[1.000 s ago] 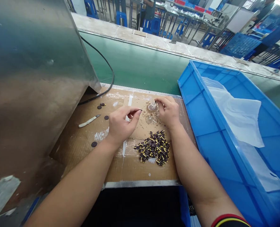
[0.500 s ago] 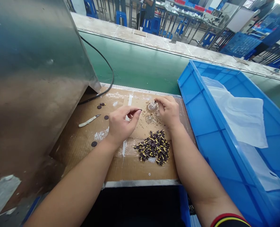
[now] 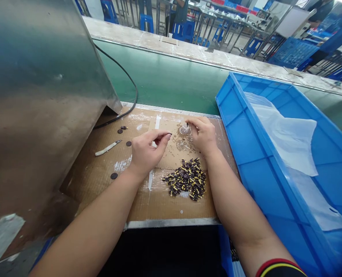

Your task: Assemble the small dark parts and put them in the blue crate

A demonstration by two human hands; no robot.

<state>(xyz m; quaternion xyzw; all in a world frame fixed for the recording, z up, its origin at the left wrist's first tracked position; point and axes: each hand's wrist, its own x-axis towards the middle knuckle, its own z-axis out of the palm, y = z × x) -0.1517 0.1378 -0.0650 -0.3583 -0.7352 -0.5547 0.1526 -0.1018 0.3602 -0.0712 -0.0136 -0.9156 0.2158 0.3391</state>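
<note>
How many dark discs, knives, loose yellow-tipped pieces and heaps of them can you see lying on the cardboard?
Dark discs: 3
White-handled knife: 1
Loose yellow-tipped piece: 1
Heap of yellow-tipped pieces: 1, its pieces overlapping too much to count
Total: 6

no readable text, no legible labels, brands, numbers or signs

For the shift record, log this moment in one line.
left hand: pinching dark piece | right hand: pinching dark bit near clear container | parts pile: on cardboard
</note>
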